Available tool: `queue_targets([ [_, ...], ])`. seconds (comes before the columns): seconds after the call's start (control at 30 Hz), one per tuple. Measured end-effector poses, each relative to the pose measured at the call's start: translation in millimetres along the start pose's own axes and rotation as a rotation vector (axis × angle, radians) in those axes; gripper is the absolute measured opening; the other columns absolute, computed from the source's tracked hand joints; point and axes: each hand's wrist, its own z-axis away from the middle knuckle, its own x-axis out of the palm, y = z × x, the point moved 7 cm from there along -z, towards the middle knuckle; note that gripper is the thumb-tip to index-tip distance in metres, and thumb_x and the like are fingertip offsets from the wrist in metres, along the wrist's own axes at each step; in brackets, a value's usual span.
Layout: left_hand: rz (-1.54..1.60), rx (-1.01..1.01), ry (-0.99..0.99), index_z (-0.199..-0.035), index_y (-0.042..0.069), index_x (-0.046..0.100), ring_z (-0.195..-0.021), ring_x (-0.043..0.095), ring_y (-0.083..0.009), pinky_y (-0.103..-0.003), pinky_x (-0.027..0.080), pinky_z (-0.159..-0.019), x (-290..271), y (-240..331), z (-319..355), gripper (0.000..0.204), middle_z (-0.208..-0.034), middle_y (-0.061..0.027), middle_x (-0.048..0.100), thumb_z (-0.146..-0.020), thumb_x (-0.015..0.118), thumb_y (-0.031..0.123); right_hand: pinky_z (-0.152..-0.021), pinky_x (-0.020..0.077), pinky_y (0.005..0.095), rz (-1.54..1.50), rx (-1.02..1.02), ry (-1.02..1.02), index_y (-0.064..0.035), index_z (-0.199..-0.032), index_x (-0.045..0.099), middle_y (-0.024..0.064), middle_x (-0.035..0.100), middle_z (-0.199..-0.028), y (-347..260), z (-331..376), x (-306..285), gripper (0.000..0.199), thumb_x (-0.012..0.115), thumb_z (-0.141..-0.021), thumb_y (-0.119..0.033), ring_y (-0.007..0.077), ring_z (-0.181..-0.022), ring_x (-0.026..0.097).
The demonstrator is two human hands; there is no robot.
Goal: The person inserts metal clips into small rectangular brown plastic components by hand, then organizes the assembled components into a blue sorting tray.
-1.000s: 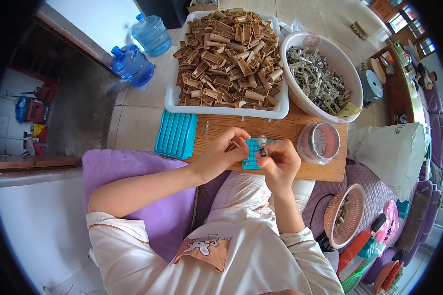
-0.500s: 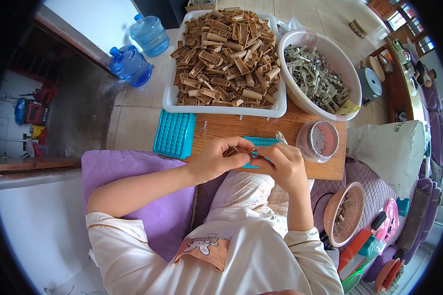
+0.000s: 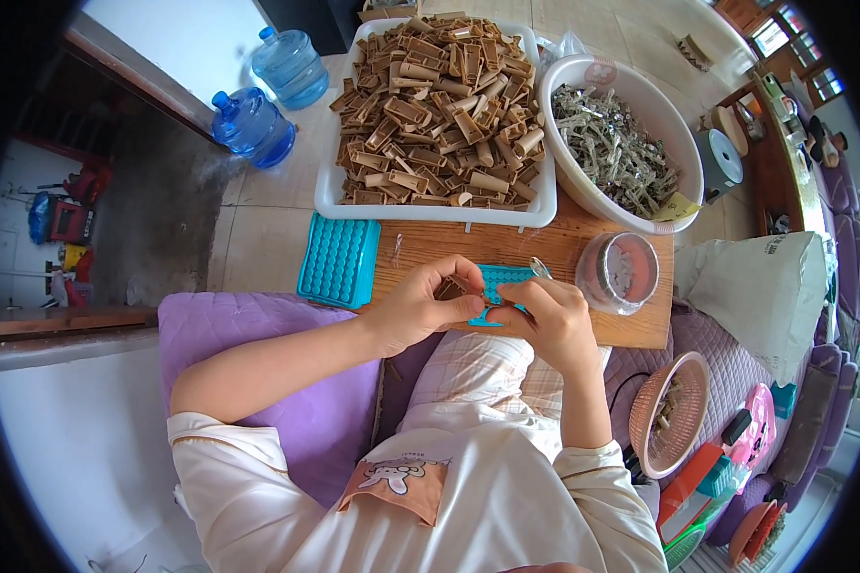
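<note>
Over the near part of the wooden table, my two hands meet almost fingertip to fingertip. My left hand (image 3: 428, 306) is closed on a brown plastic casing (image 3: 457, 287), mostly covered by the fingers. The fingers of my right hand (image 3: 556, 323) are pinched against the casing's right end; whatever lies between them is too small to make out. A shiny metal loop (image 3: 541, 268) shows just beyond my right knuckles, and I cannot tell whether it is held. Below the hands lies a teal dimpled tray (image 3: 508, 275), partly hidden by them.
Beyond is a white bin (image 3: 329, 181) heaped with brown casings. Right of it stands a round basin (image 3: 688, 124) of clear and metallic small parts. A clear tub (image 3: 652, 277) with pale bits is at the table's right, stacked teal trays (image 3: 339, 260) at its left.
The fingers of both hands have shifted slightly, and my left index finger has lifted from the casing. More of the teal tray shows between the hands.
</note>
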Motion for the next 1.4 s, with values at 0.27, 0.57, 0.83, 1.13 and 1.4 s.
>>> queue_targets([
  [0.27,0.346,-0.007,0.03,-0.088,0.008,0.046,-0.045,0.034,-0.0047,-0.02,0.029,-0.041,-19,-3,-1,0.019,-0.074,-0.0017,0.052,-0.086,0.036,0.024,-0.041,0.0368,0.0243,-0.226,0.189,0.232,-0.0042,-0.081,0.053,0.0042,0.052,-0.069,12,18,3,0.024,0.07,-0.064,-0.004,0.0115,-0.048,0.046],
  [0.57,0.172,0.036,0.139,-0.112,0.005,0.041,-0.082,0.05,-0.0076,-0.022,0.045,-0.068,-15,-2,-4,0.027,-0.092,-0.003,0.051,-0.088,0.032,0.013,-0.044,0.0351,0.0236,-0.185,0.299,0.143,-0.0032,-0.092,0.059,0.0042,0.047,-0.065,1,11,12,0.025,0.065,-0.068,-0.002,0.0105,-0.052,0.043],
  [0.83,0.085,0.072,0.048,-0.115,0.007,0.038,-0.101,0.046,-0.0108,-0.027,0.043,-0.088,-5,2,-2,0.029,-0.107,-0.0034,0.045,-0.087,0.043,0.005,-0.046,0.0356,0.0202,-0.321,0.338,0.301,-0.0031,-0.096,0.059,0.0051,0.054,-0.071,13,16,15,0.024,0.058,-0.072,0.004,0.0087,-0.054,0.046],
  [1.13,-0.055,0.145,0.059,-0.112,0.007,0.04,-0.098,0.05,-0.0142,-0.028,0.048,-0.082,-6,9,-1,0.027,-0.109,-0.0055,0.047,-0.086,0.045,0.007,-0.042,0.0343,0.0186,-0.444,0.417,0.486,-0.001,-0.079,0.055,0.0047,0.056,-0.067,19,26,39,0.008,0.059,-0.073,0.004,0.0058,-0.049,0.045],
  [1.4,0.005,0.173,0.187,-0.121,0.005,0.038,-0.098,0.051,-0.013,-0.028,0.05,-0.079,-18,13,-1,0.033,-0.112,-0.0084,0.048,-0.088,0.042,0.008,-0.045,0.0414,0.0237,-0.255,0.234,0.333,-0.0001,-0.089,0.06,0.0081,0.053,-0.073,5,4,34,0.018,0.056,-0.073,0.006,0.0145,-0.055,0.053],
])
